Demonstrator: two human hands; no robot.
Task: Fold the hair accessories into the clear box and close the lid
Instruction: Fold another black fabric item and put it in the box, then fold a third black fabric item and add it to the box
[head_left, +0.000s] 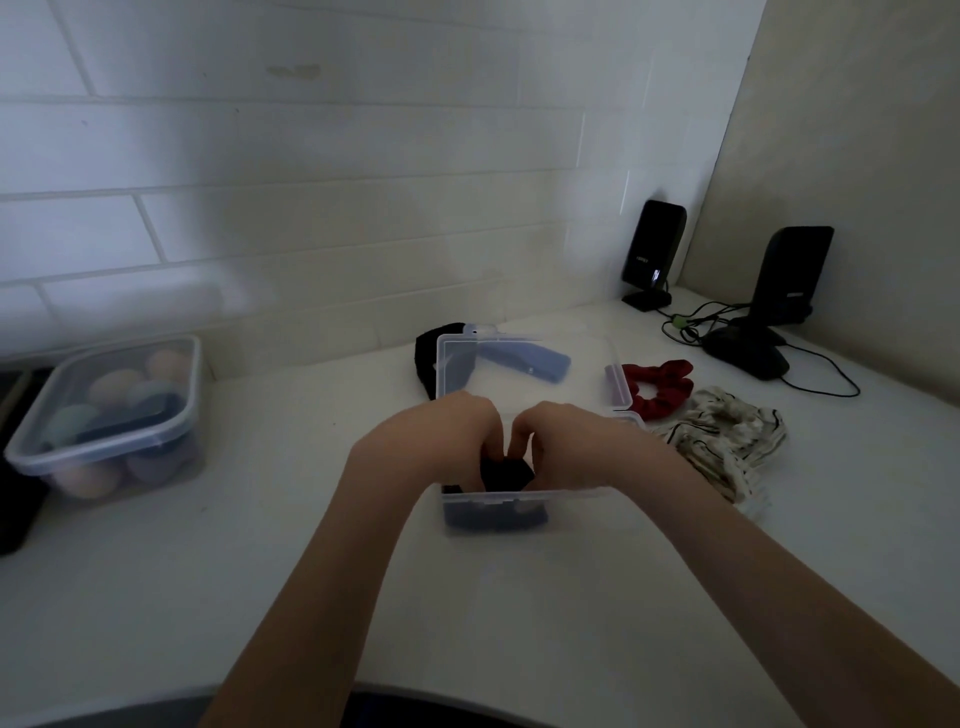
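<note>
A clear plastic box (571, 496) stands on the white counter with its lid (540, 364) hinged open toward the wall. My left hand (441, 441) and my right hand (576, 447) are both inside the box, fingers curled on a dark folded hair accessory (506, 475). A red scrunchie (662, 387) lies right of the lid. A white striped fabric accessory (727, 436) lies beside it. A black accessory (431, 353) and a blue one (524, 358) lie behind the lid.
A lidded clear tub (111, 415) of coloured sponges stands at the left. Two black speakers (653, 249) (792, 275), a black mouse (748, 353) and cables sit in the right corner. The tiled wall runs close behind the box.
</note>
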